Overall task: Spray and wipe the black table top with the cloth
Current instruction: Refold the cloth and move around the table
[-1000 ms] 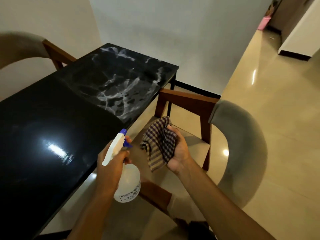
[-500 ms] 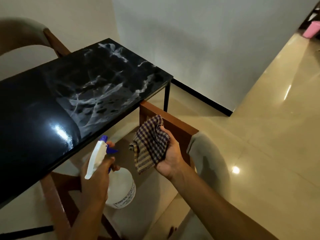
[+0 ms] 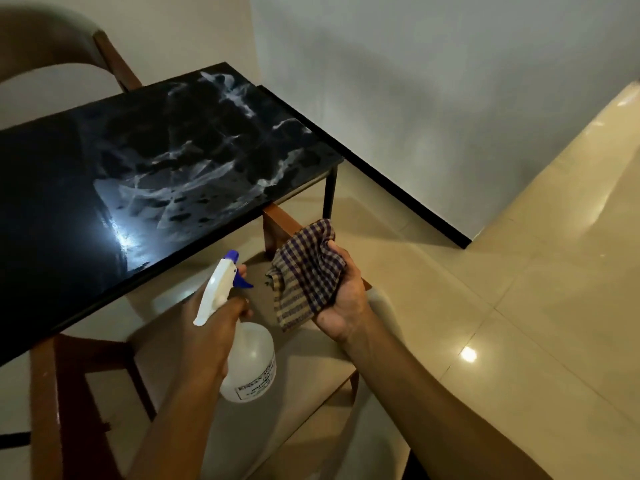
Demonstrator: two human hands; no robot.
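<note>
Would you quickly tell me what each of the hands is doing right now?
Left hand: closed, gripping the spray bottle by its neck.
Right hand: closed, holding the checked cloth.

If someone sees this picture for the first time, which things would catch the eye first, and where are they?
Probably the whitish smears across the far right part of the glossy black table top, with a bright glare near its front edge. Next, in front of that edge, the left hand grips a white spray bottle with a blue nozzle, and the right hand holds a bunched checked cloth beside it.
</note>
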